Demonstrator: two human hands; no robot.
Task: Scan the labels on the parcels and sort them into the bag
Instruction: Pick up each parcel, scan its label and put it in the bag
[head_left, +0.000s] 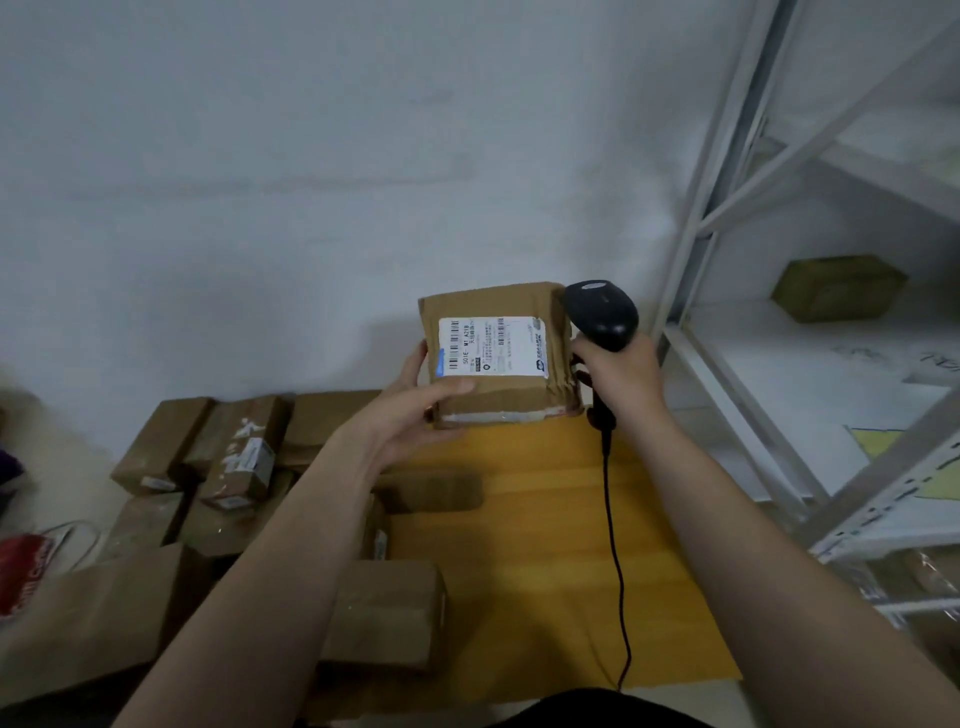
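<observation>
far left and below the held parcel (511, 400): a red item with white lettering (23, 569), blurred, cannot tell what it is.

- left and below the held parcel: a heap of brown parcels (208, 467), stacked and leaning on each other, some with white labels. a larger brown carton (93, 623) lies lower still, at the near left.
- left hand (415, 410): grips the held parcel by its left edge. the thumb lies across the face just under the label and the fingers curl behind the left side.
- held parcel: a brown taped box, lifted clear of the yellow table top (545, 519) beneath it. its white label (493, 345) with barcodes faces the camera.
- below the held parcel: a flat brown packet (431, 491) on the table top, and lower still a brown box (384, 613).
- right hand (621, 374): just right of the held parcel, wrapped tight round the handle of a black scanner (602, 314). the scanner head sits beside the parcel's upper right corner; contact cannot be told. its black cable (615, 545) hangs down over the table top.
- right of the held parcel: a white metal rack (727, 208) with one brown box (836, 288) on a shelf.
</observation>
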